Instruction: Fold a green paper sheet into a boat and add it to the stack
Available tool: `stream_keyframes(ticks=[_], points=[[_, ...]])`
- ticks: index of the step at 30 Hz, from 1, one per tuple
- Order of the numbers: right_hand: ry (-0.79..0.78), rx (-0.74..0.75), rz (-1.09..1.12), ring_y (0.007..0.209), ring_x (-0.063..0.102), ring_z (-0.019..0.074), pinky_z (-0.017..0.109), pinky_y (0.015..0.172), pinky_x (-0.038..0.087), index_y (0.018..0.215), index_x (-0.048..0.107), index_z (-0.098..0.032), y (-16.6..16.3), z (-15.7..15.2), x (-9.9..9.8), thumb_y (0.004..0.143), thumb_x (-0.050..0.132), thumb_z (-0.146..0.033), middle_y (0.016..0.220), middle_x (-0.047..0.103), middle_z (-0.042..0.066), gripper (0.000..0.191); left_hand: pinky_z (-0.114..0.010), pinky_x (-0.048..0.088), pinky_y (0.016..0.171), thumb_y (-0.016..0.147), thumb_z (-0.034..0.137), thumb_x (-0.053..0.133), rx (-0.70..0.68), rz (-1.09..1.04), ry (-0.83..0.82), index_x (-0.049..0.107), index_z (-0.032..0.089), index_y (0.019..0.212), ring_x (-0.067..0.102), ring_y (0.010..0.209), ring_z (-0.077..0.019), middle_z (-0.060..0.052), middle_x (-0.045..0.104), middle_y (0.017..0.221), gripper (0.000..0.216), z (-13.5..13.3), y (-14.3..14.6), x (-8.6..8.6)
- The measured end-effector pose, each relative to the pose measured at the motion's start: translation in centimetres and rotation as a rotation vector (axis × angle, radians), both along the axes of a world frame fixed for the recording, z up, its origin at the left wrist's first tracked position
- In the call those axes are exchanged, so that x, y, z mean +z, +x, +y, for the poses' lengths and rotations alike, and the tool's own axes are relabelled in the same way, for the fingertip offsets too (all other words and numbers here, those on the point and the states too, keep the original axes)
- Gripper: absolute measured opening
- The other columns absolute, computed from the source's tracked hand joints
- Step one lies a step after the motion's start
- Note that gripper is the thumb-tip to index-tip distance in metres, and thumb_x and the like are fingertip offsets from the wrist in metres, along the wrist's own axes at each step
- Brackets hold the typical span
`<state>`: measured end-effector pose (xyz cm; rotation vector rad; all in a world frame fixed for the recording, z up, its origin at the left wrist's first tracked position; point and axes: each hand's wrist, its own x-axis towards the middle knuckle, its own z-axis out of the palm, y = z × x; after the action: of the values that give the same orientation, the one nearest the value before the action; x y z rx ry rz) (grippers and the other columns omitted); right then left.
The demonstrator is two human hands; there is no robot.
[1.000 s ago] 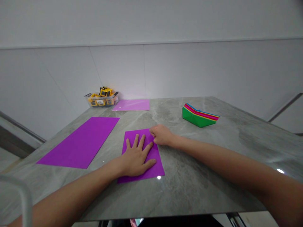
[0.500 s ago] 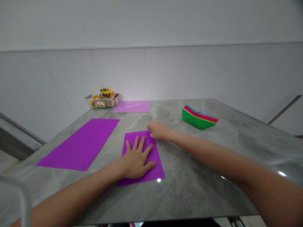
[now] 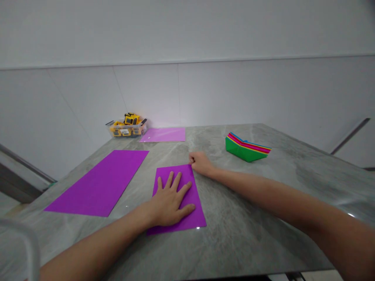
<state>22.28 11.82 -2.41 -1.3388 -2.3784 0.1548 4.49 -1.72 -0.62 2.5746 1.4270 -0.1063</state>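
My left hand (image 3: 170,205) lies flat with fingers spread on a purple sheet of paper (image 3: 195,212), pressing it against the table. This smaller sheet looks folded, its long side running away from me. Curled into a fist, my right hand (image 3: 201,163) rests at the sheet's far right corner and on the tabletop beside it. Nothing shows between the fingers of the right hand. A larger purple sheet (image 3: 99,183) lies flat to the left of my left hand.
Beyond my right hand stand nested paper boats (image 3: 246,150), green outside with pink, yellow and blue layers. A clear plastic box (image 3: 125,130) of yellow toy vehicles is at the back left, beside pink-violet sheets (image 3: 165,135). The grey marble table (image 3: 249,246) meets a white wall.
My right fist has slid slightly right, off the sheet's far corner to its edge. The left hand stays flat on the paper. The whole view has shifted a little downward.
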Motion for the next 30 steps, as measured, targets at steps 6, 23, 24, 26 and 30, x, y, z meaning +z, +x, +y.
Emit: stream_keyframes(ticks=[6,23,24,26,30], points=[[-0.033,0.043,0.171,0.058,0.043,0.0109,0.022,0.058,0.030,0.059,0.040,-0.019,3.9,-3.3,-1.2,0.074,0.056,-0.009,0.058,0.046,-0.005,0.024,-0.069,0.010,0.112,0.089,0.075,0.027,-0.035,-0.042,0.010,0.030,0.025,0.153,0.002,0.147,-0.0442,-0.020,0.011,0.162,0.082,0.4,-0.3,0.1],[-0.046,0.173,0.216,0.056,0.039,0.0106,0.023,0.057,0.026,0.056,0.039,-0.019,3.0,-2.3,-0.9,0.067,0.050,-0.004,0.056,0.042,-0.005,0.021,-0.065,0.012,0.115,0.088,0.070,0.044,-0.157,-0.087,-0.028,0.032,0.029,0.152,0.005,0.148,-0.0417,-0.016,0.012,0.163,0.077,1.0,-0.7,0.4],[-0.051,0.181,0.206,0.056,0.038,0.0106,0.023,0.057,0.026,0.056,0.039,-0.019,3.0,-2.2,-0.9,0.066,0.050,-0.005,0.056,0.042,-0.005,0.021,-0.064,0.012,0.115,0.088,0.070,0.044,-0.160,-0.081,-0.028,0.031,0.029,0.152,0.005,0.148,-0.0414,-0.016,0.012,0.163,0.077,1.0,-0.7,0.5],[-0.058,0.190,0.187,0.055,0.037,0.0105,0.023,0.057,0.026,0.056,0.039,-0.019,3.1,-2.2,-0.8,0.066,0.049,-0.005,0.055,0.041,-0.005,0.020,-0.065,0.012,0.115,0.088,0.071,0.043,-0.163,-0.071,-0.024,0.031,0.030,0.152,0.005,0.148,-0.0412,-0.016,0.013,0.163,0.077,1.0,-0.7,0.6],[-0.069,0.198,0.142,0.055,0.037,0.0105,0.023,0.056,0.025,0.056,0.039,-0.019,3.2,-2.3,-0.7,0.063,0.048,-0.004,0.055,0.041,-0.005,0.019,-0.066,0.012,0.114,0.088,0.072,0.042,-0.164,-0.061,-0.020,0.029,0.031,0.152,0.005,0.148,-0.0405,-0.016,0.013,0.163,0.077,1.0,-0.7,0.6]])
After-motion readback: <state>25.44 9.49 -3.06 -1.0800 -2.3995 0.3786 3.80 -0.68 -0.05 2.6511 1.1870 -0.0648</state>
